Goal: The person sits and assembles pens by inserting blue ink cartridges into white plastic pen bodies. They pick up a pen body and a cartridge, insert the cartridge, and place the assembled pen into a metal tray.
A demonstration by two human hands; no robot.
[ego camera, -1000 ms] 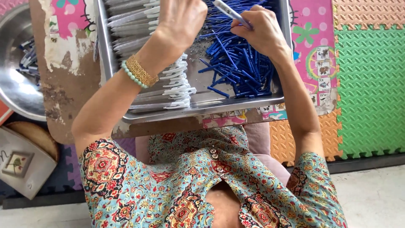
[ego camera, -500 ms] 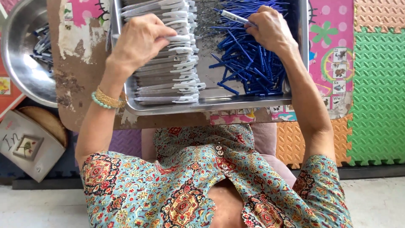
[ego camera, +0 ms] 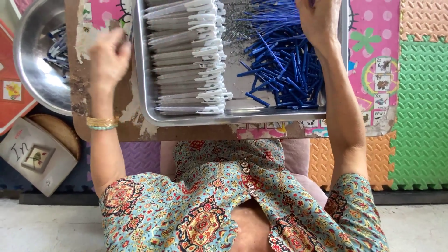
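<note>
a: where are the hands just now?

b: the left hand (ego camera: 109,58) is off the tray, curled into a loose fist above the worn board (ego camera: 100,116), between the steel bowl (ego camera: 35,70) and the metal tray (ego camera: 149,105). the fingers are closed, and a thin grey tip seems to poke out beside them, though what it is i cannot tell.

a: and the other?

b: the right hand (ego camera: 319,21) rests on the heap of blue pen refills (ego camera: 280,70) at the tray's far right. its fingers run past the top edge, so whether they pinch anything i cannot tell.

a: why is the tray laid out so?

b: sorted by kind, i'd judge: grey pen barrels with white clips (ego camera: 189,60) stacked in a neat column on the left, tiny springs (ego camera: 235,23) scattered in the middle, refills loose on the right, each pile under the hand nearest it. a few pens with blue ends (ego camera: 58,46) lie in the bowl (kept apart from the loose parts, it looks like).
</note>
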